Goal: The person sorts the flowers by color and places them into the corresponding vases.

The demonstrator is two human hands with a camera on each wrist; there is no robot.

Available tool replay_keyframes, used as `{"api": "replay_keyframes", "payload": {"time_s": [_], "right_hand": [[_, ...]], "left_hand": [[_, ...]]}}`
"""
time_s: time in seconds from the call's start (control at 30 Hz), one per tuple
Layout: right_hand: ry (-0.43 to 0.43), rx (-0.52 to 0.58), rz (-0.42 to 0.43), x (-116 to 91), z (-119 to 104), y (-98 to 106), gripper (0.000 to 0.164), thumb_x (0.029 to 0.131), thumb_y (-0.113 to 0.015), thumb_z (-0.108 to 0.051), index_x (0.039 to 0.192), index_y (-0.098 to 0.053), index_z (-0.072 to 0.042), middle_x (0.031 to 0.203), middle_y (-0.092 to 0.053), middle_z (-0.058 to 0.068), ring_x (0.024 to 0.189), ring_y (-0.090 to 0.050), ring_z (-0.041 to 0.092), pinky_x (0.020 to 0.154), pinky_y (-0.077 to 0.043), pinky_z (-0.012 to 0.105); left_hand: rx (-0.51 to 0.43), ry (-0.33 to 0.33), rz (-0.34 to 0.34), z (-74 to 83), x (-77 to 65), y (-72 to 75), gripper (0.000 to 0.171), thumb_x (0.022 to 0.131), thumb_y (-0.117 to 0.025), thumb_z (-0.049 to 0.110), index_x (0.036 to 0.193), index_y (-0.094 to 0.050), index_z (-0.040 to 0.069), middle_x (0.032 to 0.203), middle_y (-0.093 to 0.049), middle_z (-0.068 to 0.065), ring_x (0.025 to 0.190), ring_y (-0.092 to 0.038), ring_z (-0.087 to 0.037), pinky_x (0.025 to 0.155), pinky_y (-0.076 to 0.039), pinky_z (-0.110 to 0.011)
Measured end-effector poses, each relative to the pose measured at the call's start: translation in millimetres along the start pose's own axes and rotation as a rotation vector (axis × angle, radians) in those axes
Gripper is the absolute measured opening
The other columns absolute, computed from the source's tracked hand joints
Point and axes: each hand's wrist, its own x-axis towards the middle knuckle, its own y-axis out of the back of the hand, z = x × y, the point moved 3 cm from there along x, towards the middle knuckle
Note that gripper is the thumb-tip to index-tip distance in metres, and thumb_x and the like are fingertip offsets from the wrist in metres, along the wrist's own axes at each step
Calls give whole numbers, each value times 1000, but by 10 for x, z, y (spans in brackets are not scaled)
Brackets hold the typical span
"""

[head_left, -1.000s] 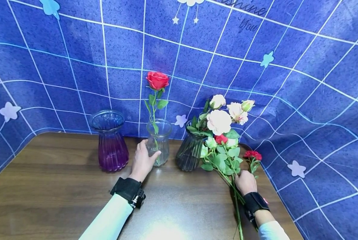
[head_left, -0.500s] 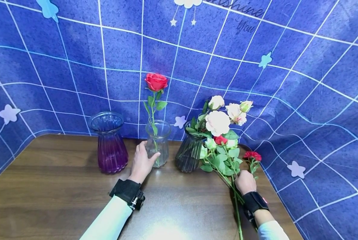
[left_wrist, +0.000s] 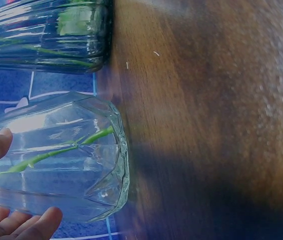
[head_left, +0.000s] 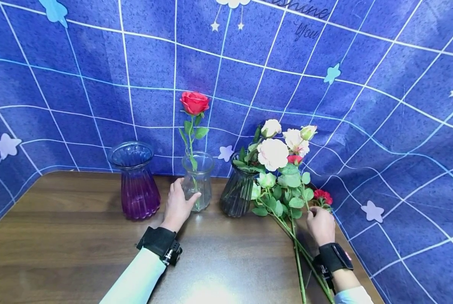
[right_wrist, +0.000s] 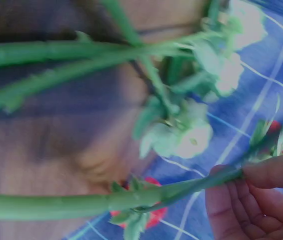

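My left hand holds the clear glass vase from its left side, thumb in front and fingers round the far side. Inside that vase stands one red rose, its green stem slanting down to the base. On the right, my right hand pinches the stem of another red rose between thumb and fingers. Its bloom shows partly behind leaves and pale flowers. White-green roses lie on the table beside it, their long stems crossing toward the front edge.
A purple-blue glass vase stands left of the left hand. The dark grey glass vase holds pale pink flowers leaning right. A red carnation lies behind the right hand. Blue patterned cloth hangs behind the wooden table.
My right hand has moved right and slightly up, drawing the red rose's stem away from the bunch; its bloom has shifted up and right. My left hand stays at the clear vase.
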Motion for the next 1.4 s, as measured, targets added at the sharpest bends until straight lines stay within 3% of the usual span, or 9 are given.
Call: {"api": "replay_keyframes", "payload": {"time_s": [0.37, 0.47, 0.57, 0.67, 0.83, 0.93, 1.23, 1.4], "right_hand": [[25, 149, 248, 57, -198, 470, 21, 83, -57, -5, 97, -70, 4, 83, -70, 22, 73, -64, 36, 67, -44, 46], [21, 164, 310, 66, -265, 608, 20, 83, -59, -7, 96, -72, 1, 79, -70, 19, 59, -59, 13, 61, -41, 35], [10, 188, 352, 70, -330, 751, 19, 83, -60, -9, 96, -72, -1, 77, -70, 19, 57, -42, -16, 58, -35, 25], [-2, 235, 375, 64, -394, 888, 19, 84, -61, -10, 96, -72, -2, 74, -70, 16, 54, -33, -26, 56, -32, 17], [-16, 340, 408, 38, -489, 1070, 19, 84, -62, -11, 97, -72, -1, 61, -56, -27, 52, -41, -21, 53, -33, 8], [-9, 403, 433, 14, -560, 1162, 19, 84, -63, -12, 96, -72, 0, 61, -47, -40, 52, -44, -18, 53, -34, 6], [57, 610, 500, -46, -844, 1395, 16, 84, -66, -9, 94, -73, 0, 62, -57, -30, 52, -53, -11, 49, -39, 8], [109, 778, 481, -57, -1066, 1469, 8, 84, -67, -6, 89, -72, -6, 65, -65, -20, 55, -59, -4, 52, -45, 10]], "left_hand": [[-5, -5, 11, 13, 1, -1, 69, 79, -73, 28, 130, -38, -2, 128, -44, -24, 120, -45, -41, 98, -39, -51], [-7, -5, 11, 21, 2, -2, 69, 79, -73, 28, 130, -38, -2, 128, -44, -24, 120, -45, -41, 97, -39, -51], [-4, -12, 10, 27, 15, -8, 69, 80, -73, 29, 131, -37, -2, 128, -44, -24, 120, -45, -40, 97, -39, -51], [-2, -14, 8, 26, 25, -15, 70, 80, -73, 29, 131, -37, -2, 129, -44, -24, 120, -45, -40, 97, -39, -51], [1, -8, 3, 15, 14, -14, 70, 79, -73, 28, 131, -37, -3, 129, -44, -24, 120, -44, -41, 98, -38, -51], [2, -1, 4, 10, 2, -9, 69, 79, -73, 27, 130, -37, -3, 129, -44, -24, 121, -44, -41, 98, -38, -51], [8, -6, 16, 18, -11, -11, 70, 78, -74, 26, 130, -38, -4, 128, -44, -26, 120, -45, -41, 98, -39, -50], [5, -9, 20, 28, -11, -6, 69, 78, -74, 25, 130, -38, -3, 126, -44, -26, 119, -44, -41, 97, -39, -51]]}}
